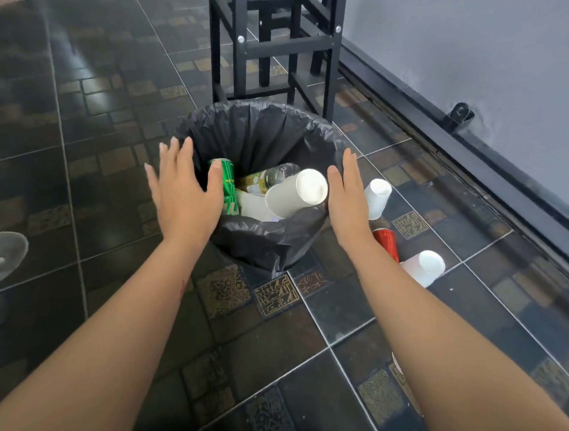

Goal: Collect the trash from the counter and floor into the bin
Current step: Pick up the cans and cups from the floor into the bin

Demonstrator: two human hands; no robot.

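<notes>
Hovering either side of bin (258, 247), left hand (186, 192) and right hand (348, 206) spread flat, gripping nothing. Green can (225, 185), bottle (272, 178), cup (294, 192) lying inside; two white cups (377, 197), red can (386, 241) waiting on floor beside the bin's right rim.

The bin (258, 243), lined with a black bag, holds a green can (225, 185), a bottle (272, 178) and a white cup (297, 196). On the floor beside it lie two white cups (377, 197) (423, 267) and a red can (386, 241).
</notes>
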